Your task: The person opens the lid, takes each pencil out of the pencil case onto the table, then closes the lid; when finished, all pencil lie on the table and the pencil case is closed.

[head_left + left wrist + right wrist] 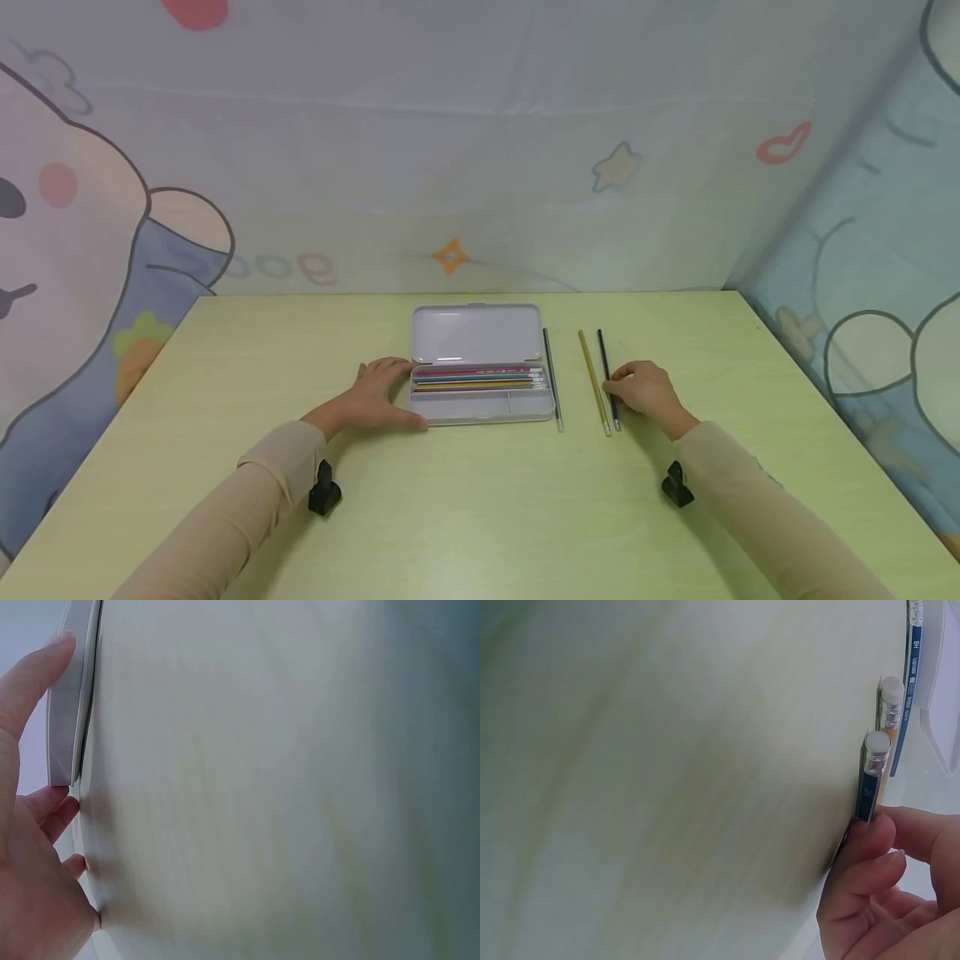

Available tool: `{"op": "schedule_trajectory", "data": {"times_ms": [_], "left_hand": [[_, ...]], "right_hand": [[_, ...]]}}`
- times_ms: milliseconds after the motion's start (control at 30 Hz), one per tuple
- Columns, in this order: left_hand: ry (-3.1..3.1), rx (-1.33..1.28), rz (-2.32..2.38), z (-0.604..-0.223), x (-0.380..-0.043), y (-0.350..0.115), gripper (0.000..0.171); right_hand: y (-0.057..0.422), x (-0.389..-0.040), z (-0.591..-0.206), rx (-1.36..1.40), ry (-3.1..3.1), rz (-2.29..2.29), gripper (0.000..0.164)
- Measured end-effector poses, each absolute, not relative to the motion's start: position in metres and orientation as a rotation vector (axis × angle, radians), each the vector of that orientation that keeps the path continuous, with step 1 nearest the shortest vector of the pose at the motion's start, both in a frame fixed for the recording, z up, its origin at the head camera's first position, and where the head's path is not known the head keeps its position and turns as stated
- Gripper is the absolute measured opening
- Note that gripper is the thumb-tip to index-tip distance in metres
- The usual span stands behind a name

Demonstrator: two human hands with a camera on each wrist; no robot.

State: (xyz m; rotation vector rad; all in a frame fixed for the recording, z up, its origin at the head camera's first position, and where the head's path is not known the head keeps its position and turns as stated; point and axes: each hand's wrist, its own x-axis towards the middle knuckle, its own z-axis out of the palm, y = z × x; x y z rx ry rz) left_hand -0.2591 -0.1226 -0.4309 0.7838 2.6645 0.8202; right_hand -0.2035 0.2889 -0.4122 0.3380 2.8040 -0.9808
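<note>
A white pencil case [480, 408] lies with its lid tilted back, several coloured pencils [480, 379] side by side in its rear compartment. My left hand [378, 396] holds the case's left end, thumb along the front edge and fingers at the left side; the left wrist view shows the thumb [52, 660] on the case wall. My right hand [645, 390] pinches a dark blue pencil [868, 787] between thumb and forefinger, below its middle, eraser end toward me. Just left of that pencil lies a yellow pencil [592, 379].
Another dark blue pencil [552, 379] lies along the case's right side, marked HB in the right wrist view. The pale wooden table [480, 508] ends at a printed cloth backdrop [480, 167]. A dark wrist mount [325, 490] hangs by the left sleeve.
</note>
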Motion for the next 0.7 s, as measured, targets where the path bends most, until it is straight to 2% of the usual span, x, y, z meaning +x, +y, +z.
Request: {"op": "schedule_trajectory", "data": {"times_ms": [467,700], "left_hand": [[2.657,0.791,0.835,-0.43,-0.258,-0.122,0.097],[2.658,0.79,0.833,-0.431,-0.259,-0.123,0.097]], "right_hand": [[0.285,-0.203,-0.405,0.307,2.842,-0.908,0.048],[0.264,-0.214,-0.389,0.084,2.982,-0.888,0.051]]}}
